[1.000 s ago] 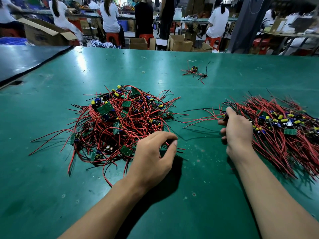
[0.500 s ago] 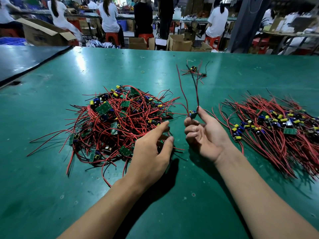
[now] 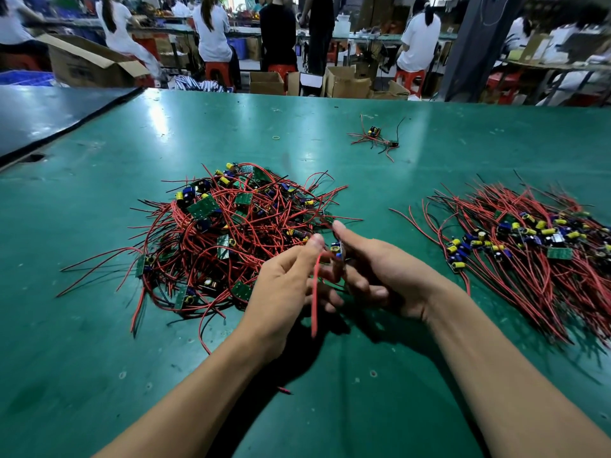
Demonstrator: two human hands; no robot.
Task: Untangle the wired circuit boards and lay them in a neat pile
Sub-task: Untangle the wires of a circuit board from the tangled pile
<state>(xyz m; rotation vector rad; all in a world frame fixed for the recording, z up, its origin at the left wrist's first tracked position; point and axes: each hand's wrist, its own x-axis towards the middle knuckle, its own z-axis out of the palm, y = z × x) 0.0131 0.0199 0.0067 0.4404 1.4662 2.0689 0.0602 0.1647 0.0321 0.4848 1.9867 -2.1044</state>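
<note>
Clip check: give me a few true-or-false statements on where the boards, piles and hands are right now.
1. The left hand and right hand hold one wired board between them. True.
2. The tangled heap lies right of the hands. False: it lies left; the neat pile lies right.
3. A small stray cluster lies apart, farther back. True.
4. The table is red. False: it is green.

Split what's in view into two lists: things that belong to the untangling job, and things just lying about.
Job:
- tangled heap
- neat pile on the right
- wired board, held between left hand and right hand

Lying about:
- yellow rubber band
- stray wire bundle, apart from both piles
- cardboard boxes beyond the table
</note>
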